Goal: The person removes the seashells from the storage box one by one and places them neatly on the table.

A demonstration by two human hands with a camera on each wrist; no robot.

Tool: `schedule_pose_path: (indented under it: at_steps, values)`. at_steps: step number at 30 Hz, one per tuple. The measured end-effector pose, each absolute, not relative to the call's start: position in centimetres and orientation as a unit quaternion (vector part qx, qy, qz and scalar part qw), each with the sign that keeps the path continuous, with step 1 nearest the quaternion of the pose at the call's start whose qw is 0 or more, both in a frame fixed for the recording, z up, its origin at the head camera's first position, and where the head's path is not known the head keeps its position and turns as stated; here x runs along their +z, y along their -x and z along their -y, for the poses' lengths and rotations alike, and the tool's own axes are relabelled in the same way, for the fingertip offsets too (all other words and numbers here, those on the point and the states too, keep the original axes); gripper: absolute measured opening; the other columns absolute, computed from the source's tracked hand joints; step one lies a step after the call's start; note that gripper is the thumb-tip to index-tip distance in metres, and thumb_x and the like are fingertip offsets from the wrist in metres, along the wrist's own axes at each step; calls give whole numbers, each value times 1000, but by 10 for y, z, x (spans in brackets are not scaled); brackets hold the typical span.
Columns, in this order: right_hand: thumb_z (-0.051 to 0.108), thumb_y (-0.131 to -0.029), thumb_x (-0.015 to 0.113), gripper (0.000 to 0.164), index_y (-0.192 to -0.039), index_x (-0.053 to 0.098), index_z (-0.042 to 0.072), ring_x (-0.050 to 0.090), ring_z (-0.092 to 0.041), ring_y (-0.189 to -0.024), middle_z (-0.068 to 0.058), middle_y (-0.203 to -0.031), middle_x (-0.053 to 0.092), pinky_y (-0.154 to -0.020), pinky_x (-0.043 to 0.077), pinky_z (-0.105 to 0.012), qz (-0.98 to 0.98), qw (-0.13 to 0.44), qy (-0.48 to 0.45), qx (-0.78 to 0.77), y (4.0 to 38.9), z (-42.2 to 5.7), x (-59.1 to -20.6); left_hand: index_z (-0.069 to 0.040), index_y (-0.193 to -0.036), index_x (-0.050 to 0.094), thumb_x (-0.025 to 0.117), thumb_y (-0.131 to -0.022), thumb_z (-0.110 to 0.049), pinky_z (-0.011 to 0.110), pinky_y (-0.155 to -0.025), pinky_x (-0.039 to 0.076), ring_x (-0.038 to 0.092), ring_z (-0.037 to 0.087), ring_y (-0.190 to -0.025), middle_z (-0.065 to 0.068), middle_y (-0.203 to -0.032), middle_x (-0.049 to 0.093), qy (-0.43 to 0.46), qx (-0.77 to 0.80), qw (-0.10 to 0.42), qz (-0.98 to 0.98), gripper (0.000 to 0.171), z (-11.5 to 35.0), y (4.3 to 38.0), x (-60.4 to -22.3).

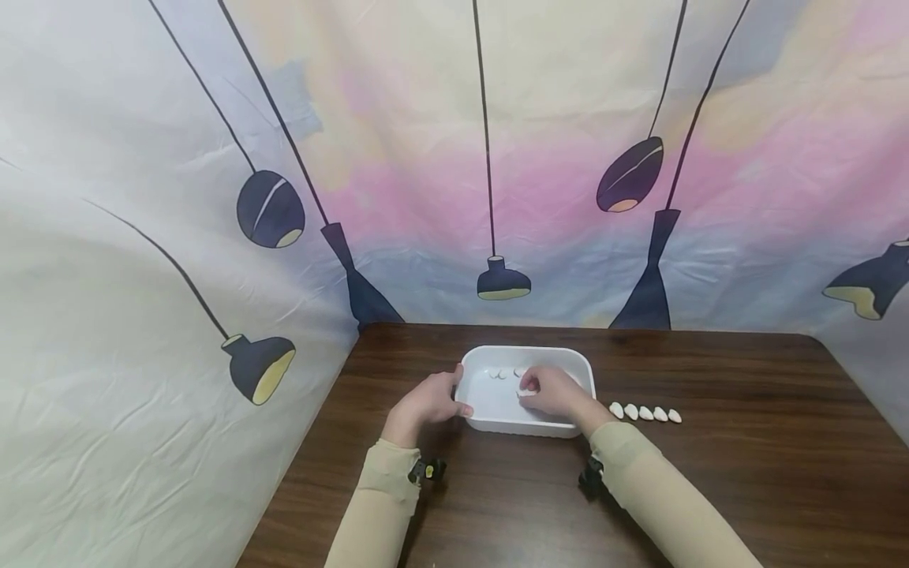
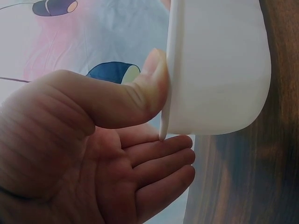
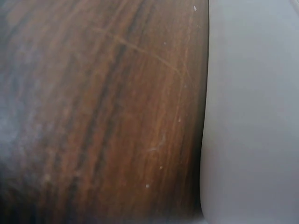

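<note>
A white rectangular tray (image 1: 490,422) stands on the brown table in the head view. My left hand (image 1: 429,400) holds its left end, and in the left wrist view the thumb (image 2: 152,88) presses the rim while the other fingers lie nearly straight beyond it. Inside the tray, my right hand (image 1: 554,392) pinches a small white piece (image 1: 525,393) low over the tray floor. Small white pieces (image 1: 502,375) lie toward the tray's back, partly hidden by the right hand. The right wrist view shows only tabletop and the tray's outer wall (image 3: 252,116), with no fingers visible.
To the right of the tray, several small white rounded pieces (image 1: 645,412) lie in a row on the wood-grain table (image 1: 767,473). A cloth (image 1: 426,197) printed with hanging lamps rises behind the table and along its left side.
</note>
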State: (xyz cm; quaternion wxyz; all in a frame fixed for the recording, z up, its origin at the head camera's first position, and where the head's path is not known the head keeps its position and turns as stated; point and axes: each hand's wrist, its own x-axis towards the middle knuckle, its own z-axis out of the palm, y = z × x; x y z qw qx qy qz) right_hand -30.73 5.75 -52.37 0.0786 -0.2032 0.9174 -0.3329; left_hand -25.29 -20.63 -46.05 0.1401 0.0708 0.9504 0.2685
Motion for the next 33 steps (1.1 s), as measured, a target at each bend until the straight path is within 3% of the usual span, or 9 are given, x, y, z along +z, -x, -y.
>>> schedule_pose_path:
  at_steps: [7,16,33]
  values:
    - [9,-92,82,29,-121,79,9,59,-14,-88,3,-97,69,-87,54,-39,-911,78,255,-313,308,-55,-525,3,-163,38,86,-93,-21,54,-117,43,56,35,-139,23,-156,54,-75,269,138,-950,89,206,253,-461]
    - [7,-92,81,18,-110,81,11,62,-13,-88,5,-93,72,-90,55,-40,-910,84,251,-321,308,-55,-527,3,-163,38,86,-93,-21,55,-118,42,55,35,-140,23,-158,53,-74,273,137,-949,88,205,253,-461]
    - [8,-93,82,16,-108,78,11,63,-14,-92,4,-95,70,-93,55,-42,-910,95,222,-338,301,-53,-520,5,-162,39,87,-91,-21,53,-114,46,57,37,-139,24,-152,57,-89,259,131,-953,90,208,255,-465]
